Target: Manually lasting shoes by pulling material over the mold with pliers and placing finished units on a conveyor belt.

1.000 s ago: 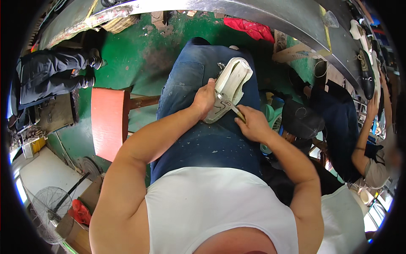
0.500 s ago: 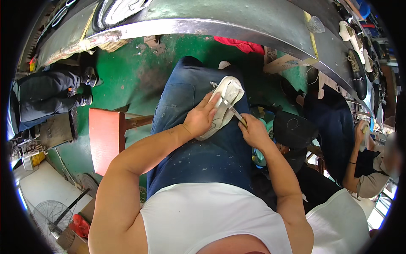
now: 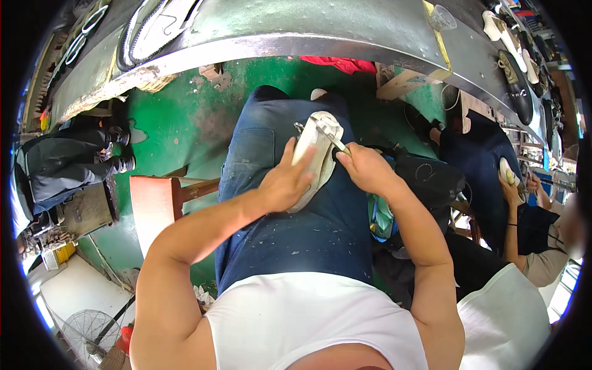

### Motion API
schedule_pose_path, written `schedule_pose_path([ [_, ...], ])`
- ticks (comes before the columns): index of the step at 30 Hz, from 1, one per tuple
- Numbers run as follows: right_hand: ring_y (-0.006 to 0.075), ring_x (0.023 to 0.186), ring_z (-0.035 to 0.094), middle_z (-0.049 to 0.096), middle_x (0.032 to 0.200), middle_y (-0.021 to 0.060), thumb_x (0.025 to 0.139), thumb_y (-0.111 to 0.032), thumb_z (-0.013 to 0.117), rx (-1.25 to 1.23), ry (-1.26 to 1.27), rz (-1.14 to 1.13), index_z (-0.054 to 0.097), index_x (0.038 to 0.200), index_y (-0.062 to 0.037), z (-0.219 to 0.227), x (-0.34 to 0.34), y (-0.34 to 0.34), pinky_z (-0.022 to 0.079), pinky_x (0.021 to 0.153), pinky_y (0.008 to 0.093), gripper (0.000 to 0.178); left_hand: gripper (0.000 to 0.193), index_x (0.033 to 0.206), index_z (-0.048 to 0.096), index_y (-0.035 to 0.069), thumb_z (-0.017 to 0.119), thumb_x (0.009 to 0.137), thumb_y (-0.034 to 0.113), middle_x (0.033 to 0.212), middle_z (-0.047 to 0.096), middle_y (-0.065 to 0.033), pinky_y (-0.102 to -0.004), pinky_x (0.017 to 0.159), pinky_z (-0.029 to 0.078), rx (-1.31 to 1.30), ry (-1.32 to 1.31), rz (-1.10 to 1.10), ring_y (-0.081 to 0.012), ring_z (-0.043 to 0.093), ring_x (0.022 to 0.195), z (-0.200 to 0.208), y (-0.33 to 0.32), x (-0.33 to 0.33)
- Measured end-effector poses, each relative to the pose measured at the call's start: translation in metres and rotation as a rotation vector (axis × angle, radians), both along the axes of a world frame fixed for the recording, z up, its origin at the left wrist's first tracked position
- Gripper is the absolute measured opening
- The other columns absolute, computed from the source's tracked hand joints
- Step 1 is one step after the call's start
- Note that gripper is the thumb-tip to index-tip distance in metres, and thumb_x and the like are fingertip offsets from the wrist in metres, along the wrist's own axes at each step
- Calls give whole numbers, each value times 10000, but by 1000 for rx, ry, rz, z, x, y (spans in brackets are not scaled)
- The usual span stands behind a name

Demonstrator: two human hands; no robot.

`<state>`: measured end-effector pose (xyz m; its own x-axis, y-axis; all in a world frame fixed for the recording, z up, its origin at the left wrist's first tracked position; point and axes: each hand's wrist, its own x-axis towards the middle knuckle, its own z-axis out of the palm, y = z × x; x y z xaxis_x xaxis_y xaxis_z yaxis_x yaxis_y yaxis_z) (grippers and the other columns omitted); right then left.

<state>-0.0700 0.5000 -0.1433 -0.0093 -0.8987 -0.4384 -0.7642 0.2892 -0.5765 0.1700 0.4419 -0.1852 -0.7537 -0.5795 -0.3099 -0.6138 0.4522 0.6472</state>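
An off-white shoe point(image 3: 320, 161) rests lengthwise on my thighs, over blue jeans point(image 3: 259, 154) flecked with pale spots. My left hand point(image 3: 286, 183) grips its left side, thumb and fingers apart around it; the fingers are blurred by motion. In my closed right hand point(image 3: 367, 168) is a slim metal hand tool point(image 3: 337, 142) with a yellowish handle. Its metal end lies against the shoe near the far, rounded end. I cannot make out the exact kind of tool. A small dark-and-silver bit point(image 3: 299, 127) sticks out beside the shoe's left edge.
A metal-topped workbench point(image 3: 265, 46) crosses in front, bearing a clear cup point(image 3: 441, 18) and a black shoe point(image 3: 517, 86). An orange-red stool point(image 3: 154, 206) stands left. A co-worker's hand point(image 3: 510, 185) holds a pale shoe at right. A fan point(image 3: 92, 333) is lower left.
The shoe stands more upright and shows less of its width. The tool's end has moved up toward the far end, with my right hand higher. My left hand has slid back slightly.
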Motion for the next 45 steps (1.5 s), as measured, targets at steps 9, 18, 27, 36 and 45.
schedule_pose_path([
  [9,488,930,623,654,954,279,1034,-360,480,71,-103,14,585,1035,22,-14,25,48,482,807,538,397,808,1583,233,90,688,932,242,1278,605,-324,-404,1042,460,447,300,376,-420,591,1236,-44,23,16],
  [18,290,742,666,667,780,159,1049,-338,479,-161,-568,-390,600,966,20,-36,30,94,508,697,395,387,926,1511,328,101,826,732,145,1170,668,-263,-492,870,548,-215,63,-44,-468,670,981,75,-28,35],
  [27,122,771,629,656,933,73,1057,-306,506,-58,-849,-742,584,1148,33,-47,18,122,506,705,276,359,578,1321,523,-2,808,837,137,1156,685,-112,-332,854,550,266,489,363,-185,668,952,60,-80,-70],
  [36,233,822,650,658,878,107,931,-168,631,210,-494,-294,602,1112,-14,3,13,104,506,783,361,240,281,1078,682,-7,591,969,235,885,698,-249,-483,768,544,83,108,274,-433,677,849,0,-13,-6],
  [45,136,858,650,647,1082,65,996,-200,596,532,-849,-308,574,1281,-11,10,-2,60,603,738,335,343,201,913,644,30,567,977,204,733,656,-194,-513,636,516,-238,137,125,-403,657,675,3,2,-17],
])
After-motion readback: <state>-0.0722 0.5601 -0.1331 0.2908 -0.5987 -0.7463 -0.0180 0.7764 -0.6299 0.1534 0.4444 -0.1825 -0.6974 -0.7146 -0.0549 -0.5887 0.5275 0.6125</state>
